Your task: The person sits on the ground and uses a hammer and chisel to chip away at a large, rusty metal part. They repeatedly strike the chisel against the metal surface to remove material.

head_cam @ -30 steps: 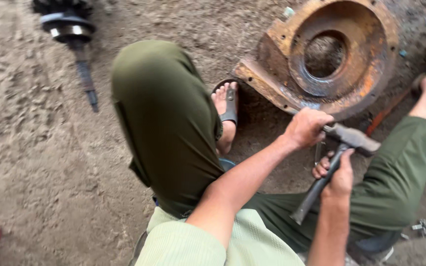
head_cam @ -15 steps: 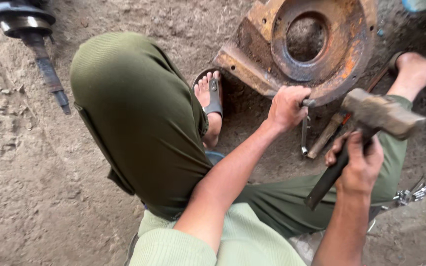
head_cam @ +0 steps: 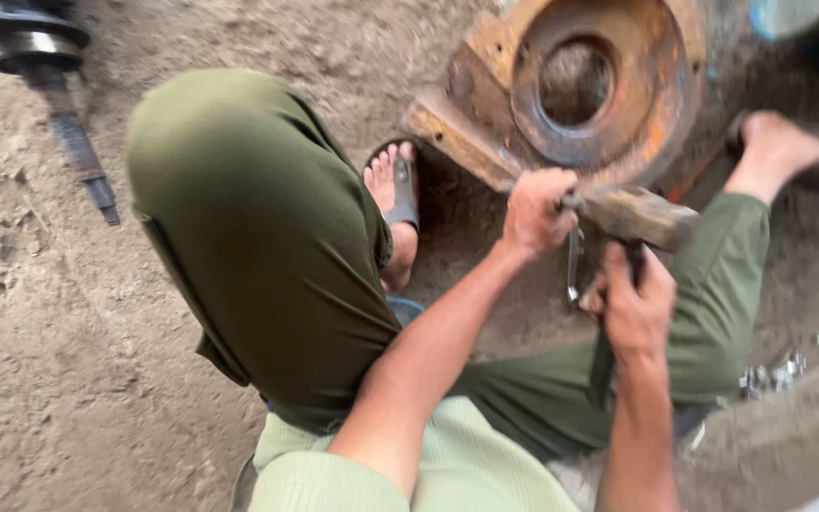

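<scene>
A rusty round metal housing (head_cam: 609,133) with a centre hole lies on the dirt in front of me. My left hand (head_cam: 537,213) is closed around a thin metal punch (head_cam: 573,270) held against the housing's near edge. My right hand (head_cam: 635,308) grips the dark handle of a hammer (head_cam: 639,216), whose worn head sits right at my left fist, over the top of the punch. I squat in green trousers, both feet in sandals beside the housing.
A long metal shaft with a flanged head (head_cam: 45,85) lies on the ground at the upper left. Small shiny metal parts (head_cam: 774,372) rest by my right leg. A bluish object (head_cam: 789,14) sits at the top right edge.
The hammer has swung down from a raised position onto the punch at my left hand. The view has shifted slightly and blurred.
</scene>
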